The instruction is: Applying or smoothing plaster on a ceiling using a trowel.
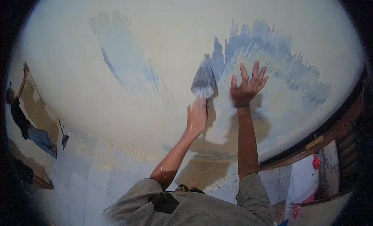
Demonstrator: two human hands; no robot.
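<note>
My left hand (197, 117) is clenched around the lower end of a grey scraper with a broad, tapering, metal-looking blade (204, 83), which lies up against a large cream-coloured wall (167, 31). The blade points upward, its upper end at the left edge of a wide, arching blue patch with ragged, streaky borders (256, 43). The scraper is slightly blurred.

My right hand (248, 86) grasps nothing: it is spread wide, fingers apart and pointing up, palm toward the wall, just below the arching patch and to the right of the scraper. I cannot tell how much of the palm touches. A thin dark band (243, 105) circles that wrist.

Farther left on the wall, well apart from the blade, runs a slanting pale-blue streaked patch (132, 58). Below, small pale flakes (136, 154) lie scattered over a floor of light grey tiles (77, 179). At the far left, another person in a dark top (17, 115) reaches one arm upward.
</note>
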